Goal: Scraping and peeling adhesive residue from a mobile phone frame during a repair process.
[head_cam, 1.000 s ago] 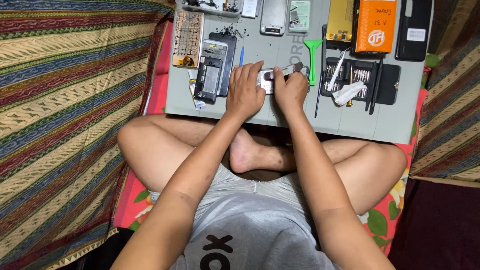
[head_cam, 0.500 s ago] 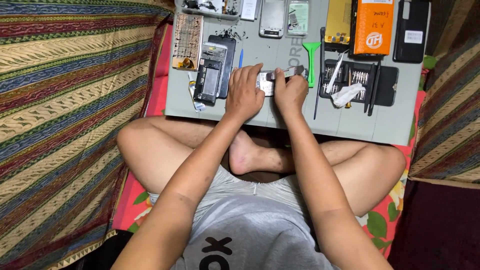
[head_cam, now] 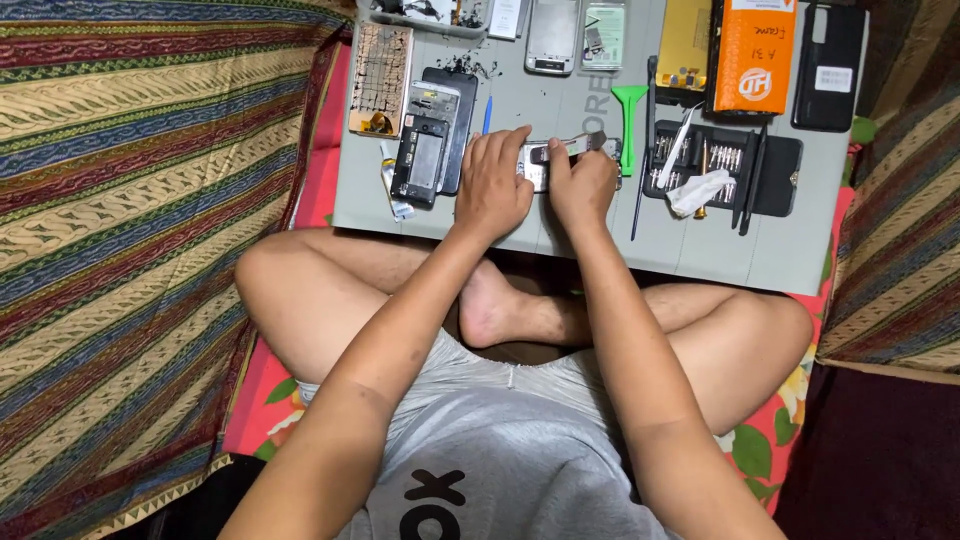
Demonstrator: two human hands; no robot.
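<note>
Both hands are clamped on the small silver opened phone, left hand pinning its left end flat on the grey work mat, right hand pinching a thin metal pry tool at its right end. Basically nothing's shifted since a second ago, just the view, so it looks like steady prying. Phone's long axis runs left-right between the hands, green plastic spudger just right of the grip.

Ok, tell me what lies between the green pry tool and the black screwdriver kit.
In the head view, a thin black rod-like tool lies lengthwise between the green pry tool and the black screwdriver kit on the grey mat.
</note>
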